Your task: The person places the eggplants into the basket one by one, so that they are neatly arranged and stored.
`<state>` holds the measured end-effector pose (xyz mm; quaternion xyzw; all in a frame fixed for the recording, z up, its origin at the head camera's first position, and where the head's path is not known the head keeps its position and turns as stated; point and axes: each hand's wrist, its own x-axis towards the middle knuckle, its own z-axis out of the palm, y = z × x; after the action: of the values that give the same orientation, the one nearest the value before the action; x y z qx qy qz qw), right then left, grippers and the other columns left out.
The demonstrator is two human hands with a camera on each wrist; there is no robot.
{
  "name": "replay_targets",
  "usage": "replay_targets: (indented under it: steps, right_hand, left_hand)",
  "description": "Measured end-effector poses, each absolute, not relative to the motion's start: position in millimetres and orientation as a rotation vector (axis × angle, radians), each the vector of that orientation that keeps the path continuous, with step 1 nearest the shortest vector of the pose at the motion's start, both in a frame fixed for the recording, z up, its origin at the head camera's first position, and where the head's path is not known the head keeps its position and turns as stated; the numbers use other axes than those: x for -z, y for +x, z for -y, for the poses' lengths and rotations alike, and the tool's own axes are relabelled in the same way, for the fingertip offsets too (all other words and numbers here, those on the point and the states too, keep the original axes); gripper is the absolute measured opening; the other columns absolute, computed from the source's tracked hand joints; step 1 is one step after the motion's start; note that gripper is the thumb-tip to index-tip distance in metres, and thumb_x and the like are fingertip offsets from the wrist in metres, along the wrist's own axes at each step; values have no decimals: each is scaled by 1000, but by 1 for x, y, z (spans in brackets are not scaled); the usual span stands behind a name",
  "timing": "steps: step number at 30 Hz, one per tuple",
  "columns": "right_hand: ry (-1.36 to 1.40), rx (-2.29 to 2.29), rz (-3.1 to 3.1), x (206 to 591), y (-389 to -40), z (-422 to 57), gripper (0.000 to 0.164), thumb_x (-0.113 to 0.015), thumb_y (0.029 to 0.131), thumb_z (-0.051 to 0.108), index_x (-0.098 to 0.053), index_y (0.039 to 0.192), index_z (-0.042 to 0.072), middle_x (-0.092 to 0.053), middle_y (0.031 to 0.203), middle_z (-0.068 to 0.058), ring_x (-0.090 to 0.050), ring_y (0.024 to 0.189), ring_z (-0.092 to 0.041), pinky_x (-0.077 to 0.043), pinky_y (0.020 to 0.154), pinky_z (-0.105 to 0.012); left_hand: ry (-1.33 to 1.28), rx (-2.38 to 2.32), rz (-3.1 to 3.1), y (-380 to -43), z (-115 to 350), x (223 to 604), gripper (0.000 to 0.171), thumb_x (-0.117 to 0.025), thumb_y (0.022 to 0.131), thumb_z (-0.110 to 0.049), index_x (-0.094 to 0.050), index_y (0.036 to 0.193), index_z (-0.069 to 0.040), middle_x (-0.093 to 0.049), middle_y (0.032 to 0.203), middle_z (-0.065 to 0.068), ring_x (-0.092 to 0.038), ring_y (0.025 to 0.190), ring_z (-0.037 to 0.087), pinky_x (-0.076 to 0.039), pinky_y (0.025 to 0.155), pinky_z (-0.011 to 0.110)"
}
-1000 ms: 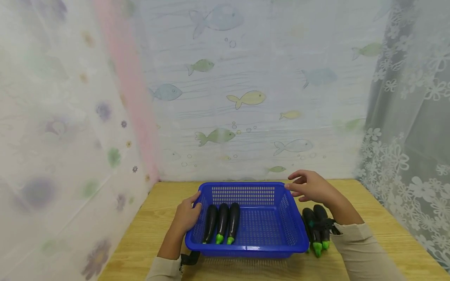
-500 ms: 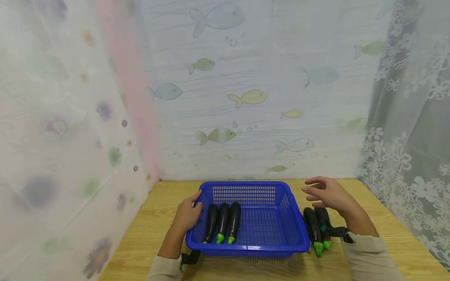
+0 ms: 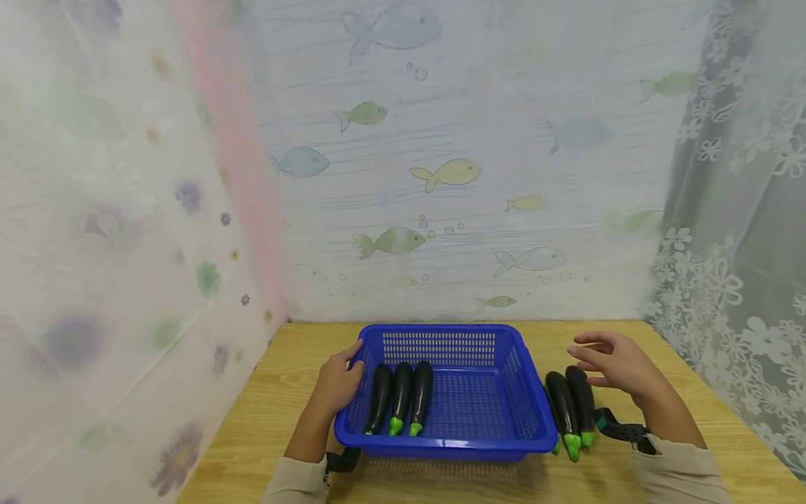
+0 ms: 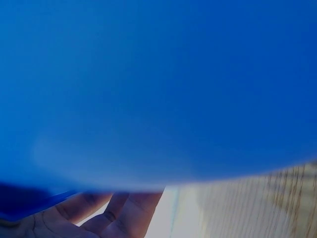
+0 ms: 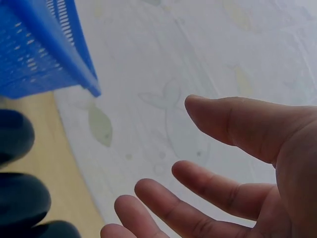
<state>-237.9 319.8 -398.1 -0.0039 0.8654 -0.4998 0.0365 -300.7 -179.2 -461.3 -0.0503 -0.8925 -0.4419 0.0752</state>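
Observation:
A blue plastic basket [image 3: 443, 444] with slotted walls stands on the table. Its left rim is held by my left hand [image 3: 336, 383], the thumb over the edge. Inside, along the left side, three dark eggplants [image 3: 401, 392] with green stem ends lie side by side. More eggplants [image 3: 564, 406] lie on the table against the basket's right side, one mostly hidden by it. Just beyond them my right hand [image 3: 620, 364] hovers with nothing in it. The right wrist view shows its thumb [image 5: 228, 119] and fingers spread apart. Blue plastic fills most of the left wrist view.
The wooden table [image 3: 264, 420] meets a curtain [image 3: 453, 280] printed with fish at the back. A flowered sheet [image 3: 126, 280] hangs at the left, and a lacy curtain [image 3: 718, 280] at the right. Each wrist wears a black camera strap.
My right hand has moved right and downward, away from the basket's back right corner, to beside the eggplants outside. The left hand stays on the rim.

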Motion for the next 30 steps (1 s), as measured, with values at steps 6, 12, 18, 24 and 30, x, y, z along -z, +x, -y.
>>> replay_targets:
  steps: [6, 12, 18, 24, 30]
  right_hand:
    - [72, 1504, -2660, 410, -239, -332, 81, -61, 100, 52, -39, 152, -6, -42, 153, -37, -57, 130, -47, -61, 87, -39]
    - [140, 1523, -2620, 421, -239, -342, 81, -60, 101, 52, -38, 153, -6, -38, 156, -38, -56, 132, -46, -61, 87, -40]
    - [195, 1546, -2604, 432, -242, -348, 83, -63, 99, 53, -38, 153, -6, -37, 155, -39, -63, 123, -37, -61, 87, -40]
    - [281, 1544, -2578, 449, -248, -352, 87, -66, 97, 54, -38, 153, -7, -39, 154, -38, -67, 116, -31, -61, 84, -39]
    - [306, 1539, -2555, 462, -255, -353, 81, -66, 99, 46, -38, 150, -10, -52, 142, -36, -70, 104, -25, -62, 79, -42]
  left_hand:
    - [-141, 1323, 2676, -301, 179, 461, 53, -54, 101, -20, -51, 154, -14, -53, 152, 22, -62, 96, 28, -51, 72, 36]
    - [-145, 1328, 2673, -299, 179, 460, 53, -54, 101, -20, -52, 154, -13, -52, 153, 22, -63, 111, 31, -54, 84, 45]
    - [-145, 1336, 2669, -298, 177, 459, 53, -54, 101, -19, -52, 153, -13, -51, 154, 22, -61, 115, 32, -53, 89, 48]
    - [-142, 1335, 2672, -299, 178, 460, 53, -53, 101, -20, -51, 154, -14, -51, 154, 21, -62, 115, 32, -53, 88, 47]
    - [-152, 1330, 2670, -300, 179, 463, 53, -53, 102, -21, -51, 154, -15, -50, 155, 20, -60, 124, 34, -52, 93, 52]
